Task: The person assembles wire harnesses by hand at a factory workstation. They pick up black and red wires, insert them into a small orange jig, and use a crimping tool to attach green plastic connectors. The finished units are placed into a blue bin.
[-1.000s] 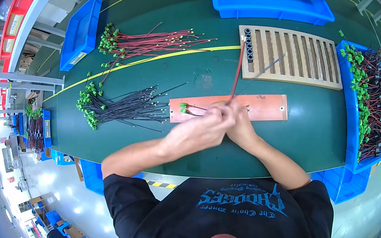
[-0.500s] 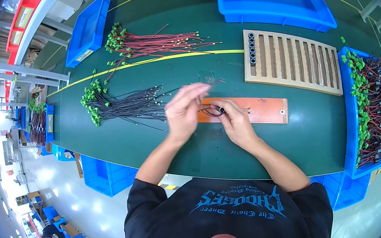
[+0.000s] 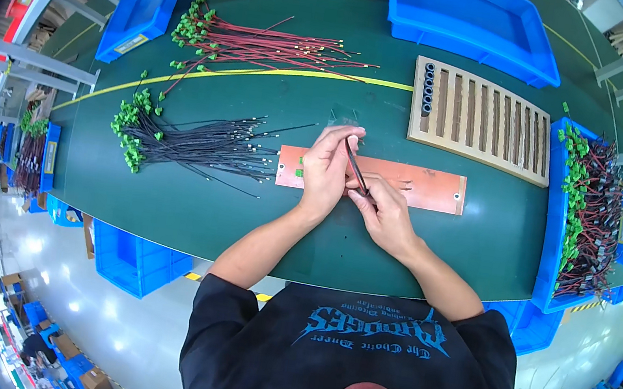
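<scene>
Over the orange board point(image 3: 435, 190), my two hands are close together on a pair of red and black wires point(image 3: 356, 167). My left hand point(image 3: 325, 172) closes round the wires, which come out near its fingertips. The fingers of my right hand point(image 3: 387, 211) pinch their lower end. A small dark piece seems to be in that pinch, mostly hidden. Beside the left hand a green connector point(image 3: 300, 167) shows over the board. To the left lie a bundle of black wires point(image 3: 215, 141) with green connectors and, farther back, a bundle of red wires point(image 3: 277, 40).
A slotted wooden rack point(image 3: 481, 119) holds a column of black rings point(image 3: 428, 87) at the back right. At the right edge a blue bin point(image 3: 550, 252) is full of wired connectors. More blue trays point(image 3: 470, 26) stand at the back and far left point(image 3: 146, 0).
The view has shifted. The wires, looped between my hands before, now stretch from the left fingertips to the right pinch. My left fingers have closed in. The dark ring in my right fingers is now mostly hidden.
</scene>
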### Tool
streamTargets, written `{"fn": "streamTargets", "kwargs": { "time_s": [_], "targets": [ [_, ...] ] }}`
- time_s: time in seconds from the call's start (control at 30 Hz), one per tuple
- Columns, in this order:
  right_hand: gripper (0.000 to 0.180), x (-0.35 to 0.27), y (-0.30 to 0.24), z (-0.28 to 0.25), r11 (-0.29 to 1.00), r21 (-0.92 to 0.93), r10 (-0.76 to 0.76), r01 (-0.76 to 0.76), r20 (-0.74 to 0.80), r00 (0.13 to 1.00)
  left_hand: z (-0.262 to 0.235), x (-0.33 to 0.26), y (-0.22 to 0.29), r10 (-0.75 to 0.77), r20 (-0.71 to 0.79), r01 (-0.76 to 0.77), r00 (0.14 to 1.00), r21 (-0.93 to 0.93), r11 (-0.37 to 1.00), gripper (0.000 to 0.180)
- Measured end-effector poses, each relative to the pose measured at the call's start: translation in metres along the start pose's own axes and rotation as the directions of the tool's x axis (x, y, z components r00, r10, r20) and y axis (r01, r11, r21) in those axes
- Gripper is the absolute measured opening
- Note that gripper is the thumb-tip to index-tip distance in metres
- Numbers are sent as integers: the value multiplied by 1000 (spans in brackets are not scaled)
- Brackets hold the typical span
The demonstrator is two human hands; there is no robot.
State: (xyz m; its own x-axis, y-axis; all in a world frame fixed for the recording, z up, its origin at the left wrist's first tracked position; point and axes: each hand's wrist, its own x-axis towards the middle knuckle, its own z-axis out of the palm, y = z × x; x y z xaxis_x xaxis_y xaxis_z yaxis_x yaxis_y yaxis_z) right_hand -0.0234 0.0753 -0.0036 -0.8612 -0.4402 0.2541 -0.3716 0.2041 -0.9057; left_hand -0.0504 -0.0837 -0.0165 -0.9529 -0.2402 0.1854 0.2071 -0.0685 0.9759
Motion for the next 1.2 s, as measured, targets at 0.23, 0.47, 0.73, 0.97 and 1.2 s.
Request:
{"fn": "streamTargets", "kwargs": {
  "time_s": [0.23, 0.47, 0.73, 0.97, 1.2],
  "targets": [
    [22, 2, -13, -5, 952, -266, -155, 148, -6, 988, 3, -1, 4, -62, 12, 63, 998, -11, 998, 17],
    [21, 15, -16, -34, 802, -576, -226, 161, -43, 973, 4, -1, -3, 63, -12, -63, 998, -71, 996, 17],
    [18, 6, 8, -48, 931, 33, 364, -363, -147, 920, 6, -7, 0, -1, 92, 10, 996, -106, 994, 17],
    [19, 5, 18, -45, 938, 118, 340, -326, -141, 930, 1, -8, 4, -76, 145, 85, 986, -55, 995, 17],
    [17, 6, 19, -46, 932, 145, 353, -333, -139, 925, 5, -9, 3, -68, 156, 102, 985, -222, 970, 12]
  ]
}}
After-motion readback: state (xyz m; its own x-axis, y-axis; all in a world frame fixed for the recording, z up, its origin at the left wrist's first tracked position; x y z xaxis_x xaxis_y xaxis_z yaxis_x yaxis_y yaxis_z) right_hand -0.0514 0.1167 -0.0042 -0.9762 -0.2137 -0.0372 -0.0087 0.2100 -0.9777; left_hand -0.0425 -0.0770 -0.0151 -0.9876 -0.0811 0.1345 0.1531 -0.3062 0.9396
